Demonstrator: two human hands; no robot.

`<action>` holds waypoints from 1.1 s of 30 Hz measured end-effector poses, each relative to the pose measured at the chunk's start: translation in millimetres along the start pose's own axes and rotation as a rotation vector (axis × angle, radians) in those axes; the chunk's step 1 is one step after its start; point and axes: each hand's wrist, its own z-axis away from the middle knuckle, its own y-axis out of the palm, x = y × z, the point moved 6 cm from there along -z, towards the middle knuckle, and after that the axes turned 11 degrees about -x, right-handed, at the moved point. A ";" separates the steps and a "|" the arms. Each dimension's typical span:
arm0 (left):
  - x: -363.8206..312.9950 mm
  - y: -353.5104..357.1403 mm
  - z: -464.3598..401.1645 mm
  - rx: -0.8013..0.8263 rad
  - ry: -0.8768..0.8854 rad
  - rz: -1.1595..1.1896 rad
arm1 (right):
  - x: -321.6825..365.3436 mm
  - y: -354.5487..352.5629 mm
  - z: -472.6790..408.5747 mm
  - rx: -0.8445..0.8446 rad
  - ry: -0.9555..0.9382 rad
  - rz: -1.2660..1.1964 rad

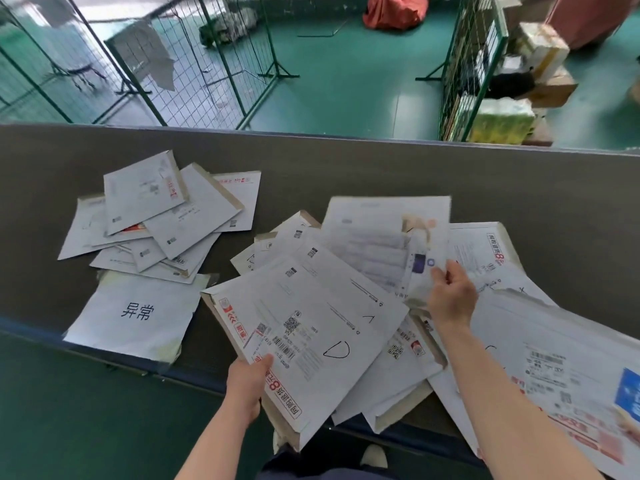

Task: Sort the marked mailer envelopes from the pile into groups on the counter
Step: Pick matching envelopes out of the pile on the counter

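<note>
The D-marked envelope [311, 327] tops the loose pile [398, 358] at lower centre of the frame, overhanging the bench [519, 188] edge. The left hand [247, 382] pinches its near corner; the right hand [450, 296] pinches a blurred sheet [388, 237] above the pile. Lifting either risks dragging neighbours off the edge, or into the sorted group [162, 216] at upper left.

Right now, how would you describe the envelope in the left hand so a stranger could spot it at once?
Start at the grey counter and go to its near edge, in the middle, where the left hand grips the lower corner of a white mailer envelope on top of the fanned pile. Unlike its neighbours, it bears a large handwritten black D beside its barcode label.
</note>
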 end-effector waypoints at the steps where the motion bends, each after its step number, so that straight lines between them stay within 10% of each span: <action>1: -1.8 1.3 -0.5 0.006 0.003 0.006 | 4.7 -8.7 -5.2 -0.074 0.035 -0.059; 6: -17.3 15.5 1.5 0.048 0.007 0.037 | 24.5 -17.8 -12.7 -0.260 0.178 -0.340; 12: -31.3 33.3 10.6 0.140 0.020 0.135 | -13.8 7.7 39.3 -0.015 0.306 -0.275; 19: -34.9 23.4 13.7 0.254 0.015 0.172 | -84.4 -15.0 68.3 -0.116 0.538 -0.307; 33: -17.1 17.6 25.0 0.297 -0.154 0.275 | -69.9 -5.8 84.7 0.301 0.631 -0.571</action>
